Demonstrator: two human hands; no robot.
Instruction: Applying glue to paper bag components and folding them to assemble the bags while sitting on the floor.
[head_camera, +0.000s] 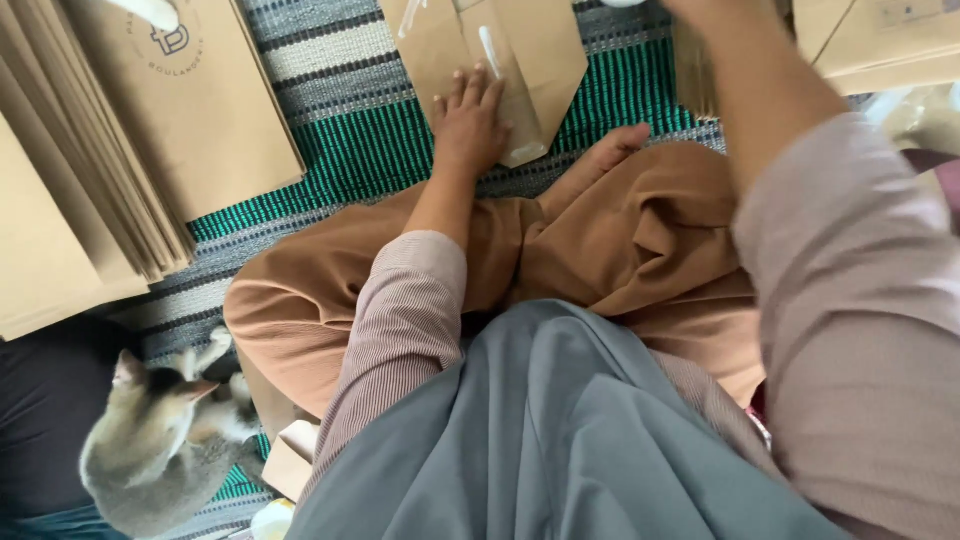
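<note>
Matt brown paper bag (500, 75) with a glossy window lies on a coarse woven rug (360, 140).

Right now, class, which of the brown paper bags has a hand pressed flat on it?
The single bag lying on the striped mat ahead of the knees, under the left hand. The stacked bags lie untouched.

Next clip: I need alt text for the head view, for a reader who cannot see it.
Seated cross-legged on a green striped mat, a person presses the left hand flat on a brown paper bag; the right arm reaches up out of frame. Stacks of paper bags lie at left, and a cat sits at lower left.
</note>
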